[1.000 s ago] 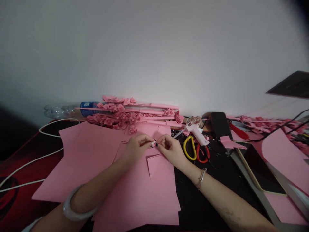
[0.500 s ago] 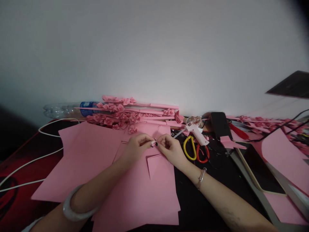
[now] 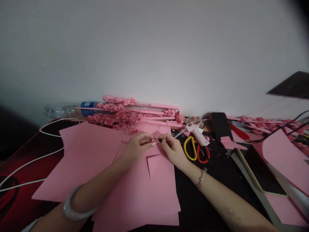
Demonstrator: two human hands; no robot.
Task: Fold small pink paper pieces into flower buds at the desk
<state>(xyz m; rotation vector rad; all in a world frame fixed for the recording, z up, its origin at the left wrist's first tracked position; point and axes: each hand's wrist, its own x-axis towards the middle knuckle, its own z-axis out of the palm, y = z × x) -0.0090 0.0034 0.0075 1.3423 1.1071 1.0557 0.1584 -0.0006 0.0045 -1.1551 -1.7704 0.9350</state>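
Observation:
Near the middle, my left hand (image 3: 137, 145) pinches a small piece of pink paper (image 3: 154, 140) between thumb and fingers. My right hand (image 3: 171, 147) meets it from the other side, its thumb and forefinger closed on the same small piece. Its exact shape is mostly hidden by the fingertips. Both hands are above large pink sheets (image 3: 142, 196). A smaller folded pink paper (image 3: 155, 162) lies on the sheets just below my right hand.
Pink paper flowers (image 3: 132, 118) lie along the wall beside a plastic bottle (image 3: 60, 110). To the right are a glue gun (image 3: 198, 133), scissors with yellow and red handles (image 3: 190, 151), a phone (image 3: 220, 125) and a tablet (image 3: 262, 170). White cable (image 3: 26, 159) runs at left.
My right thumb and forefinger have shifted slightly at the small paper, and the black thumbnail now shows more. My left hand stays nearly in place.

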